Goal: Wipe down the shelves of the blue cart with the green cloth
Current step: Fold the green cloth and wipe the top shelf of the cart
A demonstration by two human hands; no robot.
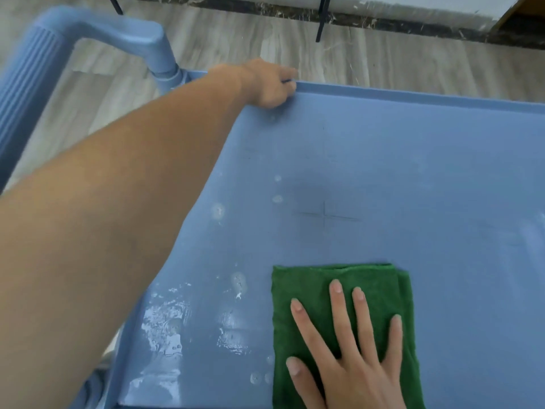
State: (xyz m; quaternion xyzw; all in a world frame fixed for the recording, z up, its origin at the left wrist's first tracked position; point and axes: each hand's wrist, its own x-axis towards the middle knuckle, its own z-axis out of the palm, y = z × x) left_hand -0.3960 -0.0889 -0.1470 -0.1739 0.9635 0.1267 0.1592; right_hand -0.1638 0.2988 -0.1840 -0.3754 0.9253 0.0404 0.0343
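Green cloth (336, 290), folded flat, lies on top shelf (413, 178) of blue cart (383, 143), near edge, right of centre. Right hand (354, 355) lies directly on top of cloth, palm down, fingers straight and spread, pressing it to shelf; nothing gripped. Left hand (269, 84) at far rim of shelf, arm stretched across, fingers curled over rim, grasping it. Wet patches and droplets (165, 326) on shelf left of cloth. Cart handle (38, 69) far left. No readable writing or labels.
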